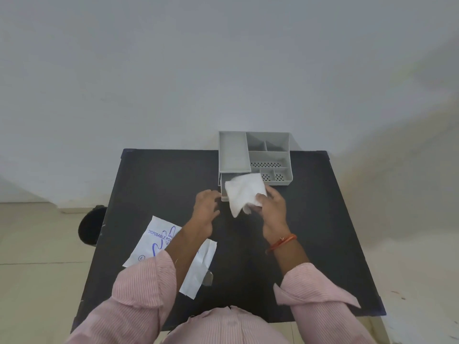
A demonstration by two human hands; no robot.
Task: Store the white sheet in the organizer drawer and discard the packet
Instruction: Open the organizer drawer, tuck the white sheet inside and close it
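A grey organizer stands at the far middle of the black table. Its lower drawer is pulled out toward me. My right hand pinches a folded white sheet by its near right corner and holds it over the open drawer, hiding most of it. My left hand hovers just left of the drawer front, fingers loosely curled, holding nothing. The opened white packet with blue print lies flat on the table near left, partly under my left forearm.
A dark round bin stands on the floor off the table's left edge. A pale wall rises right behind the table. The organizer's top has several open compartments, some perforated.
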